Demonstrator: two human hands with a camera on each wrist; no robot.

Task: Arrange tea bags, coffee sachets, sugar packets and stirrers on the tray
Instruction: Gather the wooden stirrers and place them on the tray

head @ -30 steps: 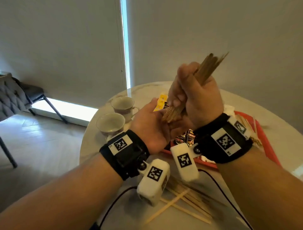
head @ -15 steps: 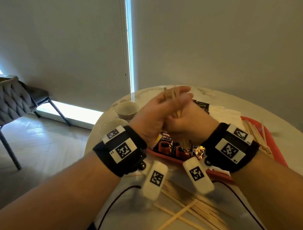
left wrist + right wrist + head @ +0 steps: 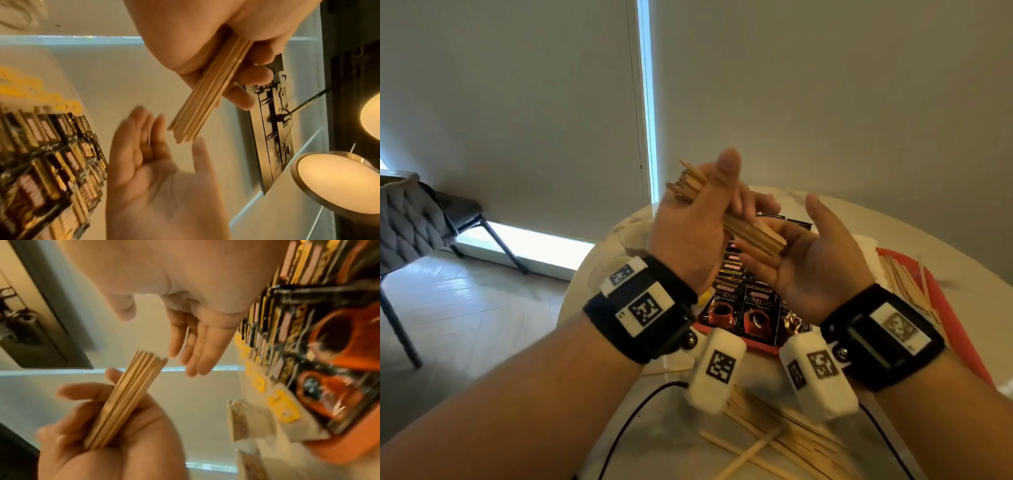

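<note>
Up above the tray, stirrers held in 1 hand.
Left hand [image 3: 690, 222] fingers [image 3: 249, 79] curl round the bundle of stirrers [image 3: 739, 224]; right hand [image 3: 811, 260] fingers lie straight, palm up, over the coffee sachets [image 3: 743, 305] on the red tray [image 3: 959, 329].

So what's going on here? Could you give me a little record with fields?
left hand: grips a bundle of stirrers
right hand: open, palm up beside the bundle's end
tray: red, holds coffee sachets and some stirrers
table: loose stirrers near the person
cups: left of the tray
</note>
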